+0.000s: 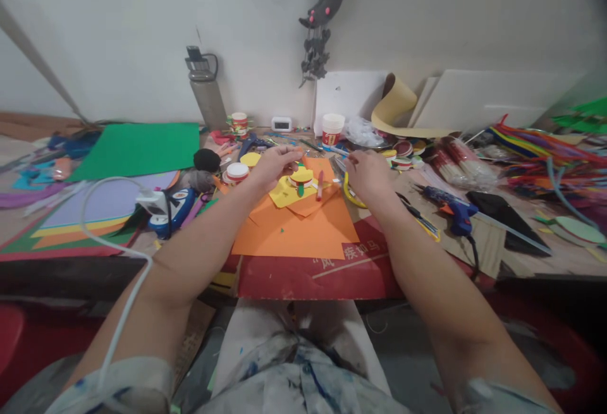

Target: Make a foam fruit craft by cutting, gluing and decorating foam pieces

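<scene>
My left hand [276, 167] is raised above the craft papers, its fingertips pinched together; whatever they may hold is too small to make out. Just below it, a yellow paper disc with a red-and-white rim and a green strip [301, 179] rests on a yellow sheet [281, 194]. Beside that lies a red marker pen [320, 185], on top of orange paper [294, 234]. My right hand [368, 175] is lowered at the right of the papers with curled fingers, beside a yellow curved handle [351, 194] that it partly hides. What its fingertips grip cannot be seen.
A blue glue gun [453, 208] and a black-and-yellow cutter [420, 217] lie to the right. Paper cups [333, 129] and a grey bottle [207, 95] stand at the back. On the left are a green sheet [142, 148], a blue device [173, 212] and a white cable [137, 287].
</scene>
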A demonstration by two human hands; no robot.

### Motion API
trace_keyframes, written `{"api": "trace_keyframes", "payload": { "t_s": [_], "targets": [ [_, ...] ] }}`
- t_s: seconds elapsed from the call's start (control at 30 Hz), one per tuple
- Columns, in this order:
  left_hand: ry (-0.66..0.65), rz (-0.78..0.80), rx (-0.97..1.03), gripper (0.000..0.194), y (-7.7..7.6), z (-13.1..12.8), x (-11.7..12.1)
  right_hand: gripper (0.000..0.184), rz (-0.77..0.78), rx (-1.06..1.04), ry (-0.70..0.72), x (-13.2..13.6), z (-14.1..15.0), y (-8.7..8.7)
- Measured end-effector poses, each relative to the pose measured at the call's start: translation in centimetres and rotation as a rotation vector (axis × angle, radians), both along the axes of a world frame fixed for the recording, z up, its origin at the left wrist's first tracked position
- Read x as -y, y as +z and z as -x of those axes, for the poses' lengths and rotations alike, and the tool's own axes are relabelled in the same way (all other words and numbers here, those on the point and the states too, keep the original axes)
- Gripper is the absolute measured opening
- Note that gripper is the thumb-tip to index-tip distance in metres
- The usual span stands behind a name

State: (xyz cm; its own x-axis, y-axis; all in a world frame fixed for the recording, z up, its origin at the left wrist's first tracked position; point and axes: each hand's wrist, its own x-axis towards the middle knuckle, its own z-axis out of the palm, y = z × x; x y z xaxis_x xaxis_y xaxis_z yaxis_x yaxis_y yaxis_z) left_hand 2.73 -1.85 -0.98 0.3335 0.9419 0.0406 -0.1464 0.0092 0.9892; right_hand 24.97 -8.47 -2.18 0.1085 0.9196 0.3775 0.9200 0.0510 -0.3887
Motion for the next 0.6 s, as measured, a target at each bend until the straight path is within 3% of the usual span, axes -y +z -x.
{"api": "trace_keyframes", "payload": {
  "t_s": [0.07,0.13,0.2,0.33,0.47,0.6],
  "targets": [
    [-0.004,-0.056,-0.039,0.021,-0.2,-0.3,0.3,0.037,-0.082,-0.249,0.107,0.1,1.2,-0.1],
    [-0.017,-0.125,-0.092,0.019,-0.4,-0.5,0.5,0.034,-0.065,-0.470,0.269,0.3,2.6,-0.4],
    [-0.038,-0.181,-0.150,0.016,-0.7,-0.8,0.8,0.025,-0.024,-0.572,0.341,0.4,3.7,-0.8],
    [-0.091,-0.238,-0.200,0.015,-1.1,-1.3,1.3,0.010,0.114,-0.662,0.313,0.8,4.4,-0.8],
    [-0.109,-0.232,-0.192,0.016,-1.3,-1.3,1.1,0.009,0.188,-0.702,0.303,1.0,3.9,-0.1],
    [0.104,-0.258,-0.297,0.020,-1.3,-0.3,-0.4,0.015,0.297,-0.629,0.333,1.0,3.2,0.5]
  ]
}}
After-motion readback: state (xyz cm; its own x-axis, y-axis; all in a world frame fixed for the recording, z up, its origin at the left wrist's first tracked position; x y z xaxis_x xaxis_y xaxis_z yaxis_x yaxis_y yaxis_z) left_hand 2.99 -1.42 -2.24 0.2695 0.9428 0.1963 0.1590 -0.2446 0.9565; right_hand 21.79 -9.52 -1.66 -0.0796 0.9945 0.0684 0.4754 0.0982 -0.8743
